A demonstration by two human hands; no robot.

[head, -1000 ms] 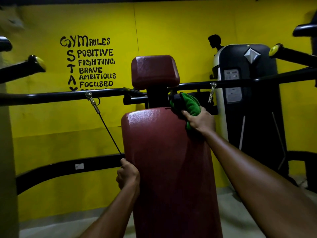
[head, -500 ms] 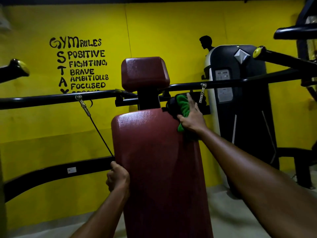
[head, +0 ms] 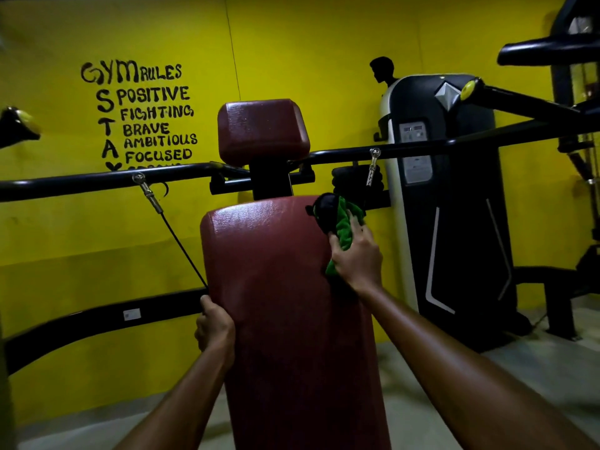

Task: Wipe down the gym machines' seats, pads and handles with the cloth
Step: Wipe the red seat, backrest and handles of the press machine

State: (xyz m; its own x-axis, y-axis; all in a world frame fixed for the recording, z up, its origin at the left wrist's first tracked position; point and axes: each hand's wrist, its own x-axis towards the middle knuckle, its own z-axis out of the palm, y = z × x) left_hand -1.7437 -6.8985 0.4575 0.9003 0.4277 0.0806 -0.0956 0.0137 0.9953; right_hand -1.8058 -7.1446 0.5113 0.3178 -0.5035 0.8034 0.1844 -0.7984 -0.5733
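A tall dark-red back pad [head: 276,287] stands upright in front of me, with a smaller red head pad [head: 263,131] above it on a black post. My right hand [head: 357,258] presses a green cloth [head: 342,228] against the pad's upper right edge. The cloth is bunched, with a dark part at its top. My left hand [head: 214,329] grips the pad's left edge, lower down.
Black machine arms [head: 97,183] run left and right behind the pad, with yellow-capped handles [head: 469,89] at the sides. A thin cable [head: 181,248] slants down on the left. A black-and-white weight-stack housing [head: 454,206] stands at the right against the yellow wall.
My right hand has slid the cloth down and a little onto the pad's right edge, away from the black bracket behind it. My left hand keeps its grip.
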